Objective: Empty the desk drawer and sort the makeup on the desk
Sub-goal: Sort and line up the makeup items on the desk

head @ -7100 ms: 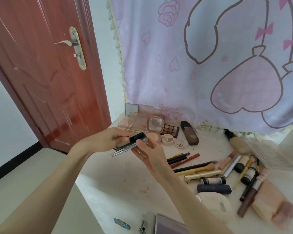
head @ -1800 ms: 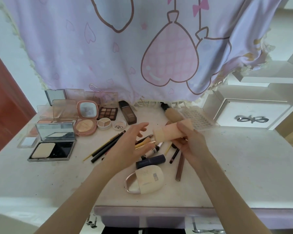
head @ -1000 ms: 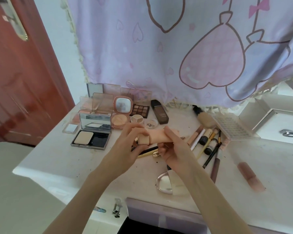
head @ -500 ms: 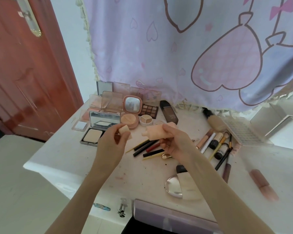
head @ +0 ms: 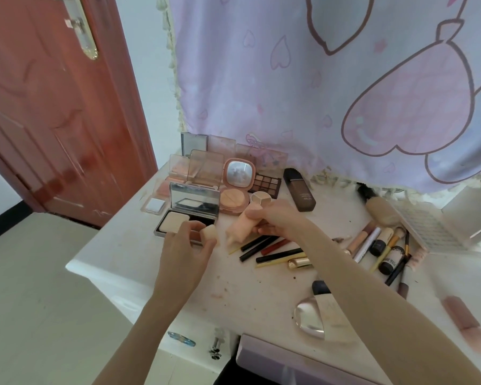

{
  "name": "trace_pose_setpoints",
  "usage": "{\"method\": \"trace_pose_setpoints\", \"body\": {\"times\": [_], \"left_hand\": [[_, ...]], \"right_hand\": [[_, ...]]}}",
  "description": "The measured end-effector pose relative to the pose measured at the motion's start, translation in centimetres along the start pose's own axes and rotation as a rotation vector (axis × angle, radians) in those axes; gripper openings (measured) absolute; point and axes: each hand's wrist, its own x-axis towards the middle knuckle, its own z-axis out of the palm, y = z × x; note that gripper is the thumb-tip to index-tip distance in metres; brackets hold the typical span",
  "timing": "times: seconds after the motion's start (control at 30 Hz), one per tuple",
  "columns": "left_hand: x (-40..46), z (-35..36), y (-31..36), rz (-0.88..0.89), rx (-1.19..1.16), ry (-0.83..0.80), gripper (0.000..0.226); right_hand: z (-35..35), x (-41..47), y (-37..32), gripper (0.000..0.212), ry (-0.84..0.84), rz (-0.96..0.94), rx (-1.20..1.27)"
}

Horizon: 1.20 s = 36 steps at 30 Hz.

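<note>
My right hand [head: 278,220] grips a peach tube [head: 238,227], tilted with its nozzle end pointing down toward the white desk [head: 250,290]. My left hand [head: 188,245] pinches the tube's small peach cap [head: 208,234], held a little left of the tube. Both hover over the desk just in front of an open black powder compact [head: 188,215]. Pencils and liners [head: 270,250] lie under my right forearm. The open drawer [head: 289,362] shows at the bottom edge.
Open palettes and a round pink compact [head: 235,187] stand at the back left. A brown bottle [head: 300,190], a foundation bottle [head: 378,208], brushes and tubes [head: 386,245], a clear lidded tray [head: 428,229], a heart-shaped compact [head: 313,319] and a pink tube [head: 467,323] lie to the right. A red door [head: 53,120] is at the left.
The cap came off the tube: both hands held the capped tube together, then my left hand drew the cap away leftward. Both hands have since lowered toward the desk.
</note>
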Motion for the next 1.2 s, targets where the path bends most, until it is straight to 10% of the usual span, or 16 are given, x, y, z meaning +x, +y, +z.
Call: {"method": "trace_pose_setpoints", "body": {"times": [0.7, 1.2], "left_hand": [[3.4, 3.0, 0.9, 0.192, 0.375, -0.001, 0.026], [2.7, 2.5, 0.1, 0.258, 0.416, -0.051, 0.027]], "right_hand": [[-1.3, 0.4, 0.7, 0.046, 0.123, -0.164, -0.511], [-1.8, -1.5, 0.9, 0.040, 0.075, -0.189, -0.431]]}}
